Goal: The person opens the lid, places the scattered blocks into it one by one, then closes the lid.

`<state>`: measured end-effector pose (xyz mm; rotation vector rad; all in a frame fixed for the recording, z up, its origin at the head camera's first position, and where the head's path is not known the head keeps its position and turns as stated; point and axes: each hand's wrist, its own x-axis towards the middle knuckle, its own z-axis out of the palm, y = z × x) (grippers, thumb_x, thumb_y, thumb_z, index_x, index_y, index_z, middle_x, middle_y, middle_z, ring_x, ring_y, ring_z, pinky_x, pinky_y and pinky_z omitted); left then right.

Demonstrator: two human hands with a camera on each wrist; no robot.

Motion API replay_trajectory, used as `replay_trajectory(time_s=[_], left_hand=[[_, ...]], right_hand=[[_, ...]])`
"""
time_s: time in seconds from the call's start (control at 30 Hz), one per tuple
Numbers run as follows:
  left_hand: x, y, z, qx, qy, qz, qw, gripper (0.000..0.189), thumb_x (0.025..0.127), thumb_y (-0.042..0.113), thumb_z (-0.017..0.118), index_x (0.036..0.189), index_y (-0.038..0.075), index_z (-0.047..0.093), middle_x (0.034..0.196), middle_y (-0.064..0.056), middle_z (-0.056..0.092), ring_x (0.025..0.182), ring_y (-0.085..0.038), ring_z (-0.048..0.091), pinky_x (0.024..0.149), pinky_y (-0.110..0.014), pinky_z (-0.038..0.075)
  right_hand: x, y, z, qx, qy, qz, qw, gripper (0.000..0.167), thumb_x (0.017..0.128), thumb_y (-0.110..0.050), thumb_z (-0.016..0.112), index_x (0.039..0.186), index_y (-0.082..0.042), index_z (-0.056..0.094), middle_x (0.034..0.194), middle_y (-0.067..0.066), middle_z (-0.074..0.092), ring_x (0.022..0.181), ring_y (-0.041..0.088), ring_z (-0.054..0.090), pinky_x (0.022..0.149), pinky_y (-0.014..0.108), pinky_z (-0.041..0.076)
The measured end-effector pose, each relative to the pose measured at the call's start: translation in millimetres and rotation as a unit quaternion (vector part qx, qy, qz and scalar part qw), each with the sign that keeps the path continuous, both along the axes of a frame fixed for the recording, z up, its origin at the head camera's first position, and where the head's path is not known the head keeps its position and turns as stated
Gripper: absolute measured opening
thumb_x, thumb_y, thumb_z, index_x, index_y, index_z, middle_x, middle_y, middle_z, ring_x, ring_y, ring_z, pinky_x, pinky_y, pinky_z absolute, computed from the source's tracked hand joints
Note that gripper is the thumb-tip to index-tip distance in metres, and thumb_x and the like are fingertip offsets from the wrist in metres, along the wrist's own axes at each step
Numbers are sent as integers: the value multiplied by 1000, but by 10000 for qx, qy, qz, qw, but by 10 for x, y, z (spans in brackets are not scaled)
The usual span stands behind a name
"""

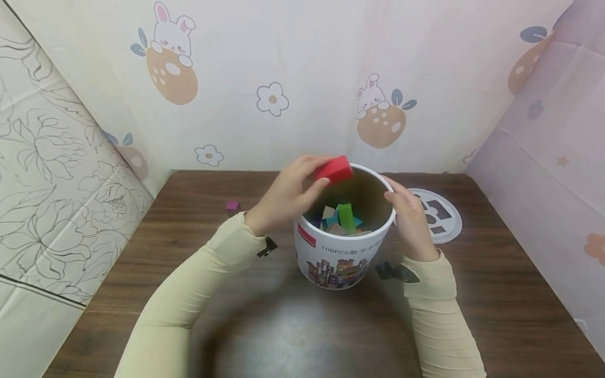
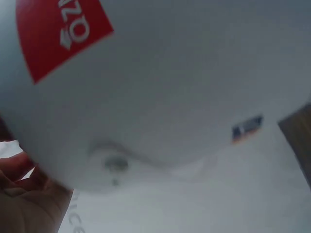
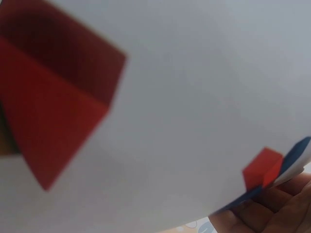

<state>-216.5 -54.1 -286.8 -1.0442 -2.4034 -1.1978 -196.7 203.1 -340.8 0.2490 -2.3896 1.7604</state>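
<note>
My left hand (image 1: 289, 195) pinches a red block (image 1: 336, 169) between thumb and fingers, over the left rim of a white bucket (image 1: 378, 247). Inside the bucket lie several coloured blocks, among them a green block (image 1: 346, 218). On the other side, my right hand (image 1: 412, 223) grips the bucket's rim, thumb on the edge. The bucket stands upright, with a printed picture of block buildings on its front. Its wall fills most of both wrist views. The left hand's fingers (image 2: 36, 194) show at the lower left; the right hand's fingers (image 3: 272, 206) show at the lower right.
A small purple block (image 1: 232, 206) lies on the dark wooden table (image 1: 496, 294), left of the bucket. A white lid (image 1: 446, 231) with cut-out shapes lies to the right, partly behind the right hand. Patterned cloth (image 1: 312, 63) hangs along the table's back and sides.
</note>
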Motion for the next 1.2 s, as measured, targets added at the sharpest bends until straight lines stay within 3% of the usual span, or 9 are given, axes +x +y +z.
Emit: replay_trajectory(time_s=[0.17,0.3,0.53,0.77,0.97,1.2], left_hand=[[-36,221,44,-673,-31,-181,9976,51,94,21,65,142,9,50,134,-6,58,119,-16,54,100,-27,51],[-78,335,69,-1337,19,-182,9909,52,94,25,64,142,11,50,132,-5,59,117,-14,56,100,-26,51],[-190,476,93,-2225,134,-213,9746,46,95,26,63,139,14,54,126,-1,63,109,-11,58,98,-23,50],[-240,556,65,-3093,177,-451,9497,41,95,23,63,134,10,58,122,-4,65,108,-14,61,102,-24,48],[-231,565,51,-3390,176,-656,9383,37,95,22,63,130,10,62,118,-4,67,104,-15,63,102,-27,49],[-229,562,42,-3266,161,-683,9425,36,95,24,62,129,11,62,119,-3,66,106,-14,61,103,-26,48]], right_hand=[[2,-8,-5,-40,-75,-32,10000,46,105,-31,35,146,-15,47,150,6,47,140,29,40,114,60,31],[3,-17,-11,-64,-164,-54,9998,46,104,-32,36,147,-18,46,151,4,46,138,29,42,113,60,33],[-10,-18,-15,-67,-80,13,9999,47,104,-32,36,147,-15,45,152,7,45,139,31,39,114,63,29],[-9,-13,-14,2,-17,66,10000,45,105,-32,35,146,-17,47,150,4,48,137,26,43,112,55,36],[-2,4,-9,76,63,77,9999,45,105,-33,34,146,-19,47,149,4,49,134,23,47,109,46,43],[-5,-2,-7,18,134,34,9999,44,105,-29,34,145,-16,49,148,6,50,134,21,47,110,47,42]])
